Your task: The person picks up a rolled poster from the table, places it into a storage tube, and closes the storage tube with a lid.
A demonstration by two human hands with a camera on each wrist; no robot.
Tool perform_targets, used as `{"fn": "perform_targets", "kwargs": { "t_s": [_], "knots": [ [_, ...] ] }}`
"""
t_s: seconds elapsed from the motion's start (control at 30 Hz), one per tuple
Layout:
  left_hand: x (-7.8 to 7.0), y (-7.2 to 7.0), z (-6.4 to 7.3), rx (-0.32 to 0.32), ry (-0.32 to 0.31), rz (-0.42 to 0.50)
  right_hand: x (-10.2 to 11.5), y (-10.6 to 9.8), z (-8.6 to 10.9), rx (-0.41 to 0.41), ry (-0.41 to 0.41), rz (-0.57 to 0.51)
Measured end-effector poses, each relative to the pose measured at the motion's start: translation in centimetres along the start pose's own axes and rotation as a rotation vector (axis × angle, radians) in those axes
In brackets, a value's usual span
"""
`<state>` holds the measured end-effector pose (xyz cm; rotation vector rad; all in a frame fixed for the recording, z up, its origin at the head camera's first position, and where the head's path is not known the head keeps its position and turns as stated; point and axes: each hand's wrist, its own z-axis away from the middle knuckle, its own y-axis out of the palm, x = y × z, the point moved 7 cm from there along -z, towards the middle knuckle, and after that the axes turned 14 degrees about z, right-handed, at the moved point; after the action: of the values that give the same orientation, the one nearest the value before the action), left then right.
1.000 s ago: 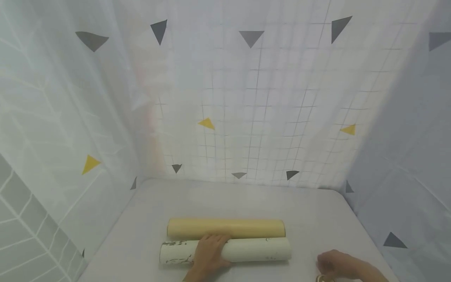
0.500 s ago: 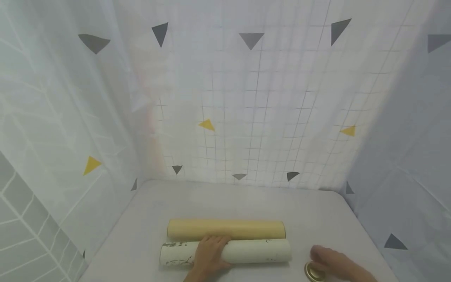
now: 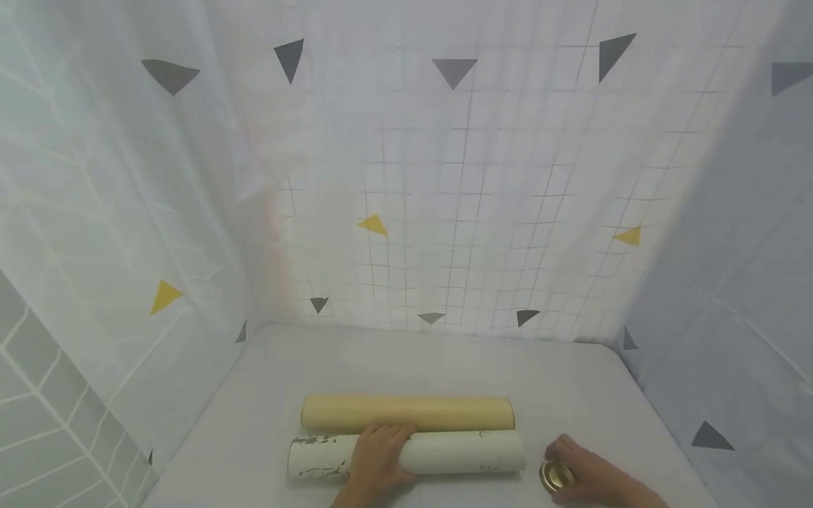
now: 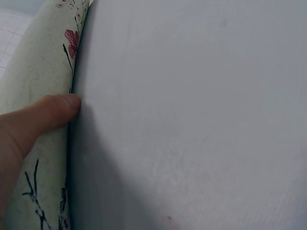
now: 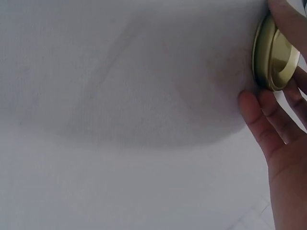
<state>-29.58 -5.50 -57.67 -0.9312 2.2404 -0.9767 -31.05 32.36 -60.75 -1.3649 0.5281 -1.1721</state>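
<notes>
Two wallpaper rolls lie side by side across the table in the head view. My left hand [image 3: 376, 457] grips the nearer white patterned roll [image 3: 466, 452], fingers over its top and thumb along its near side. In the left wrist view this roll [image 4: 41, 79] shows red flowers and dark twigs. Behind it lies a plain yellow roll [image 3: 444, 412], close to my left fingertips. To the right of the rolls, my right hand [image 3: 587, 476] holds a round gold lid [image 3: 556, 478] between thumb and fingers. The right wrist view shows the lid [image 5: 273, 57] on edge.
The rolls and lid are on a pale table [image 3: 432, 363] with rounded far corners. A white sheet [image 3: 444, 176] with grey and yellow triangles hangs behind it, and similar sheets stand on both sides.
My right hand has moved left and slightly forward with the gold lid, closer to the white roll's right end. My left hand and both rolls have stayed in place.
</notes>
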Motion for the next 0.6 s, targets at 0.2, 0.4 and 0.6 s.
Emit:
{"fn": "perform_targets", "kwargs": {
  "t_s": [0.2, 0.4, 0.6],
  "knots": [
    [-0.1, 0.1, 0.1, 0.022, -0.014, -0.005, 0.4, -0.1, 0.1, -0.152, -0.098, 0.118],
    [-0.2, 0.0, 0.2, 0.026, -0.018, -0.014, 0.6, -0.5, -0.3, -0.224, 0.011, 0.257],
    [-0.2, -0.2, -0.1, -0.015, 0.008, -0.024, 1.7, -1.2, -1.1, -0.233, 0.003, 0.205]
  ]
}}
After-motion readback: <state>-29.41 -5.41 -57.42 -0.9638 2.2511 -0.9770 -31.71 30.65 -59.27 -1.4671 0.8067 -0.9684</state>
